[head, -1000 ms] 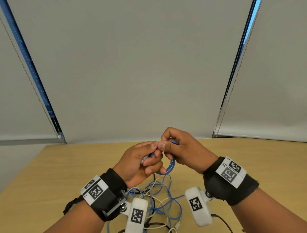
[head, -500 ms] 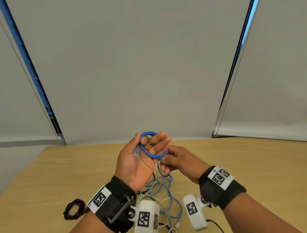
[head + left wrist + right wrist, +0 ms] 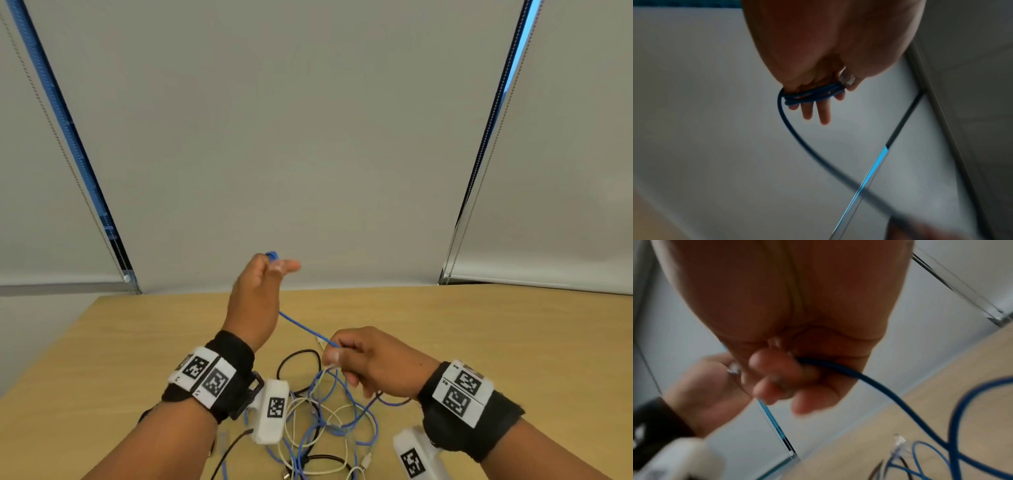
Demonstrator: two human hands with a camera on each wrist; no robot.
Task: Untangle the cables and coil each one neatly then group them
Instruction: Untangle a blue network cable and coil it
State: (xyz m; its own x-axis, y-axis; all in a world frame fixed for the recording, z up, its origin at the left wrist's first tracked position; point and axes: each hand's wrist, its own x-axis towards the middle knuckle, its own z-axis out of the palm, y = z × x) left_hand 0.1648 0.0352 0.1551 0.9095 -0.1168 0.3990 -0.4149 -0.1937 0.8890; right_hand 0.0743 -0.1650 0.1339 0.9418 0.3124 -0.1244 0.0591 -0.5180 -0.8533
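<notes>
My left hand [image 3: 278,265] is raised above the table, back toward me. Loops of the blue cable [image 3: 813,95] are wound round its straight fingers [image 3: 824,113], and the thumb pins them there. From the loops a taut stretch of blue cable [image 3: 301,327] slants down to my right hand [image 3: 334,353]. That hand is lower and nearer me, and its curled fingers [image 3: 777,366] pinch the blue cable [image 3: 869,381]. Below both hands, the remaining blue cable lies tangled with white and black cables [image 3: 325,421] on the table.
The wooden table [image 3: 479,325] stretches bare to the right and far side, with grey roller blinds behind it. A clear network plug [image 3: 899,441] lies in the tangle. A dark cable bundle [image 3: 144,416] peeks out behind my left forearm.
My left hand has risen and turned its back to me with the blue loops on its fingers. My right hand has dropped toward me along the cable, drawing it taut.
</notes>
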